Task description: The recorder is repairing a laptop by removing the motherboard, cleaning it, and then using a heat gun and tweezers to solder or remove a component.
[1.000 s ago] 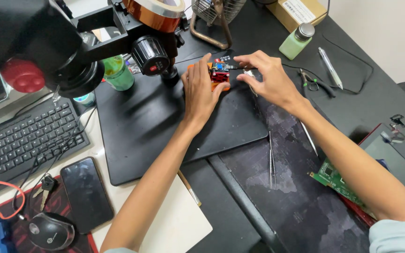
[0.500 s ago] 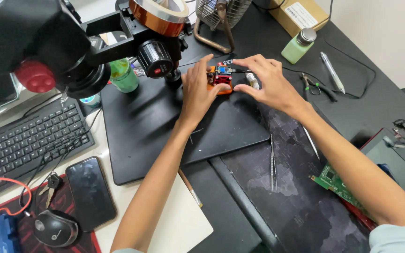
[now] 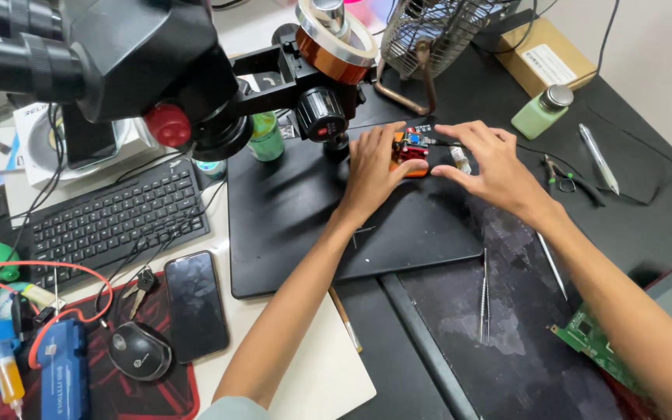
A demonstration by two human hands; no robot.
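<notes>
Red-orange part: a small circuit module (image 3: pixel 411 152) with a red body and blue bits on top sits at the far edge of the black work mat (image 3: pixel 297 225), just under the microscope head.
Left hand: I see my left hand (image 3: pixel 372 167) lying flat on the mat, its fingers (image 3: pixel 383 140) bent around the near-left side of the module and touching it.
Right hand: my right hand (image 3: pixel 491 167) comes in from the right, thumb and forefinger set narrowly apart against the module's right side, the other fingers spread loosely above it.
Grip: both hands pinch the module between them; it rests on the mat.
Microscope: the black stereo microscope (image 3: pixel 141 62) with an orange-banded ring (image 3: pixel 336 43) hangs above and left of the hands.
Right of hands: a green pump bottle (image 3: pixel 540 111), a silver pen (image 3: pixel 599 158) and small cutters (image 3: pixel 561 175) lie on the dark desk.
Near side: tweezers (image 3: pixel 484 295) lie on the stained grey mat (image 3: pixel 507 342); a green circuit board (image 3: pixel 596 350) shows beside my right forearm.
Left side: black keyboard (image 3: pixel 110 222), dark phone (image 3: pixel 194 303), black mouse (image 3: pixel 140 350).
</notes>
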